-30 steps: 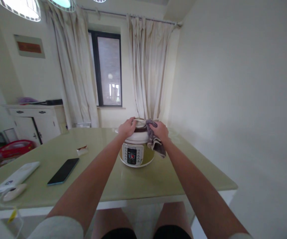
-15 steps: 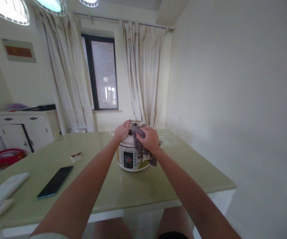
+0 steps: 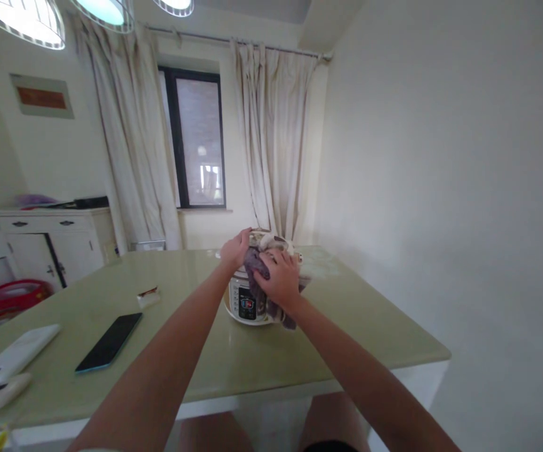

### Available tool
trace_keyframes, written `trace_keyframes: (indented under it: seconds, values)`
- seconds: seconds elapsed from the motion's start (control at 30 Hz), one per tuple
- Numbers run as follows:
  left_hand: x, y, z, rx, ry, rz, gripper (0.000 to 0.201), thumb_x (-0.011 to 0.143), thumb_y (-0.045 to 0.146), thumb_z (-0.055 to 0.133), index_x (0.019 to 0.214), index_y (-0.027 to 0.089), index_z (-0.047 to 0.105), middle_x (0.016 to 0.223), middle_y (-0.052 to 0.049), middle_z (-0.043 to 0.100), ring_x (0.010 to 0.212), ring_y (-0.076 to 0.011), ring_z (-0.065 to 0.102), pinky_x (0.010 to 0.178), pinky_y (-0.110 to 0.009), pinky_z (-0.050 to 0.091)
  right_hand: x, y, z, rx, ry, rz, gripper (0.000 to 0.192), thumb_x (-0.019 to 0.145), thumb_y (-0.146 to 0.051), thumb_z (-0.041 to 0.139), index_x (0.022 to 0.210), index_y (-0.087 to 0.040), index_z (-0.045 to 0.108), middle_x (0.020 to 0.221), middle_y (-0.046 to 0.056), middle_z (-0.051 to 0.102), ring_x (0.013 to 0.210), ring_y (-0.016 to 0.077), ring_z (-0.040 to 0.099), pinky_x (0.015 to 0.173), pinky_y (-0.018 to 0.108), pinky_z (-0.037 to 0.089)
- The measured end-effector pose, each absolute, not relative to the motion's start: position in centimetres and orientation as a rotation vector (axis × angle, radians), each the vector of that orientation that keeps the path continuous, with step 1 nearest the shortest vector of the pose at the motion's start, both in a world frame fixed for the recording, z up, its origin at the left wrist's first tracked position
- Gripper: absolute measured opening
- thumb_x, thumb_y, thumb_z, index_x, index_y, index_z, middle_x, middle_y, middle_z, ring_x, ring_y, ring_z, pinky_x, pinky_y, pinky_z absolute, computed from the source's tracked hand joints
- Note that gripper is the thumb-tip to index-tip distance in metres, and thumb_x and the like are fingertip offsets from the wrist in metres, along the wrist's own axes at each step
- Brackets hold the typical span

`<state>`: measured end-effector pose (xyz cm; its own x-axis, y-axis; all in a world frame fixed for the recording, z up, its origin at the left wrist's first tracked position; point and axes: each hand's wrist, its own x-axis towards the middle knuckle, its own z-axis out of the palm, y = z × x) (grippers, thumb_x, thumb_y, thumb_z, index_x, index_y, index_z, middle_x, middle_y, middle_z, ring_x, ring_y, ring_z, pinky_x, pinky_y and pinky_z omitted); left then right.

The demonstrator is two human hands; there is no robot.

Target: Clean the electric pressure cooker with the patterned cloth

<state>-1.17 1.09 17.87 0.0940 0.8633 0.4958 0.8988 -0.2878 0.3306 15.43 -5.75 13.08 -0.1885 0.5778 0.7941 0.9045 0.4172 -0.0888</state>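
A white multi-cooker (image 3: 235,300) with a dark control panel stands on the green tabletop. My left hand (image 3: 235,252) is closed on its upper left side, at the lid, with the fingertips reaching over the top edge. With its fingers bent over a purple-grey and white patterned cloth (image 3: 255,285), my right hand (image 3: 281,276) presses this against the cooker's top and front right. Loose folds hang down over the cooker's side, and the hands and cloth hide much of the lid.
On the left of the green table (image 3: 196,370) lie a dark phone (image 3: 109,343), a white flat device (image 3: 14,359), a white rounded object (image 3: 5,393) and a small packet (image 3: 149,296). A red basket (image 3: 12,299) is beyond the left edge. A white wall (image 3: 440,188) rises on the right.
My right hand and the cloth have moved slightly down and toward me across the cooker's top. More patterned cloth shows at the top. The cooker appears turned a little; my left hand stays on it.
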Motion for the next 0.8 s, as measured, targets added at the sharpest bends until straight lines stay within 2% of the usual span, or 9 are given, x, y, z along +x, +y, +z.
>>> trace_keyframes:
  seconds: [0.1,0.27,0.37,0.47,0.63,0.8]
  values:
    - [-1.5,1.5,17.5,-2.299,-1.795,-0.933,0.057,0.104,0.032,0.04,0.161,0.029,0.042,0.152,-0.011,0.062,0.13,-0.0327,0.065,0.108,-0.043,0.048,15.3,-6.1,12.7,-1.213,-1.942,-0.524,0.045,0.095,-0.051,0.066,0.133,-0.028,0.069,0.135,0.009,0.067,0.122,0.0305,0.055,0.105,0.043,0.037]
    - [-1.3,1.7,17.3,-2.285,-1.856,-1.169,0.06,0.11,0.043,0.014,0.156,0.032,0.051,0.146,-0.007,0.068,0.131,-0.0334,0.064,0.111,-0.048,0.046,18.3,-2.1,17.6,-1.508,-1.857,-0.279,0.04,0.102,-0.053,0.057,0.12,-0.023,0.075,0.119,0.01,0.072,0.108,0.0245,0.063,0.089,0.034,0.043]
    - [-1.1,1.8,17.5,-2.274,-1.913,-1.296,0.067,0.109,0.052,0.009,0.153,0.034,0.055,0.142,-0.005,0.071,0.133,-0.0339,0.063,0.113,-0.05,0.045,19.3,-0.6,19.2,-1.633,-1.843,-0.199,0.04,0.103,-0.053,0.056,0.118,-0.022,0.077,0.119,0.01,0.073,0.102,0.0222,0.063,0.083,0.032,0.042]
    - [-0.9,1.6,17.7,-2.264,-1.958,-1.366,0.072,0.108,0.056,0.005,0.15,0.034,0.059,0.139,-0.006,0.073,0.132,-0.0346,0.064,0.113,-0.052,0.045,18.3,-1.9,18.3,-1.641,-1.804,-0.264,0.04,0.103,-0.052,0.055,0.12,-0.022,0.075,0.121,0.012,0.072,0.107,0.0254,0.062,0.088,0.036,0.042]
    - [-0.8,1.0,18.1,-2.26,-1.963,-1.339,0.073,0.108,0.055,0.004,0.149,0.034,0.06,0.139,-0.007,0.072,0.131,-0.0325,0.066,0.114,-0.05,0.045,14.8,-6.0,14.8,-1.407,-1.826,-0.503,0.038,0.101,-0.051,0.055,0.123,-0.025,0.071,0.129,0.012,0.068,0.121,0.0313,0.054,0.103,0.044,0.037]
    - [-0.8,0.7,18.1,-2.272,-1.938,-1.24,0.071,0.109,0.049,0.003,0.154,0.033,0.055,0.141,-0.008,0.071,0.13,-0.0317,0.067,0.112,-0.049,0.047,15.9,-4.9,15.6,-1.337,-1.929,-0.452,0.038,0.099,-0.053,0.058,0.121,-0.025,0.073,0.123,0.01,0.071,0.119,0.0293,0.058,0.102,0.04,0.04]
